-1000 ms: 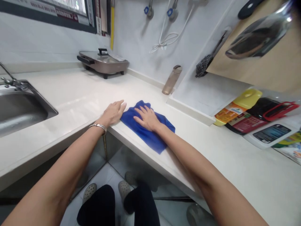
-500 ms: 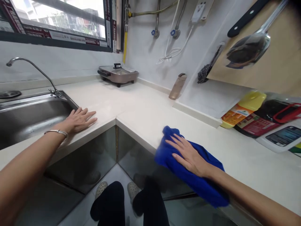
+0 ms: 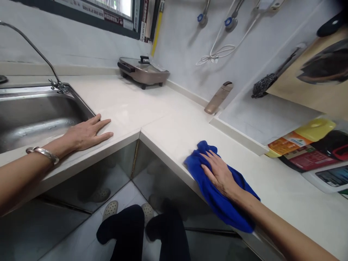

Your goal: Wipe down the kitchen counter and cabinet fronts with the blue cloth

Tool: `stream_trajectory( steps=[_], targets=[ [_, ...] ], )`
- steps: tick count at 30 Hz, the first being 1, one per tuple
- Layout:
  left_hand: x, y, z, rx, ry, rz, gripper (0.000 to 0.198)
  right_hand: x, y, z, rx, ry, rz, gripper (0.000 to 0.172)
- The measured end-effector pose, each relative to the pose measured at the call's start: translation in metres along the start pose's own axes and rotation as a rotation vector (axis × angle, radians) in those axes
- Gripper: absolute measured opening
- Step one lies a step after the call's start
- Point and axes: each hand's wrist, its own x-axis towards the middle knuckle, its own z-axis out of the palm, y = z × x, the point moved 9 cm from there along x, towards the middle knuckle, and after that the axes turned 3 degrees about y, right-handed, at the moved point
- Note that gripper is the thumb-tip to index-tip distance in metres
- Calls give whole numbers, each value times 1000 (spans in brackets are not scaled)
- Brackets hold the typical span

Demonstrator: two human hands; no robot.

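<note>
My left hand [image 3: 84, 135] lies flat on the white countertop [image 3: 122, 105] beside the sink, its fingers spread and holding nothing. A blue cloth [image 3: 239, 203] rests on the counter's right arm and partly hangs over its front edge. On top of it, my right hand [image 3: 217, 172] presses down with slightly bent fingers, keeping hold of the cloth against the surface. Part of the cloth is hidden under that hand and forearm.
A steel sink [image 3: 40, 108] with a tap [image 3: 58, 85] is at the left. An electric pan [image 3: 144, 70] stands in the back corner. A bottle [image 3: 219, 98] leans by the wall. Several jugs, including a yellow one [image 3: 301, 137], stand at the right, below a hanging brush [image 3: 263, 85].
The view has tilted down and turned a little. My right hand is still on the blue cloth, and both have shifted slightly along the counter. My left hand stays flat by the sink.
</note>
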Motion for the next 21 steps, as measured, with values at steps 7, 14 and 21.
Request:
stream_trajectory(
  steps=[7, 14, 21],
  targets=[
    [-1, 1, 1, 2, 28, -23, 82, 94, -66, 46, -90, -37, -70, 60],
    [0, 4, 3, 12, 10, -36, 83, 185, -145, 92, -63, -84, -121, 59],
    [0, 3, 3, -1, 25, -22, 86, 256, -166, 128, -21, -146, -95, 63]
  ],
)
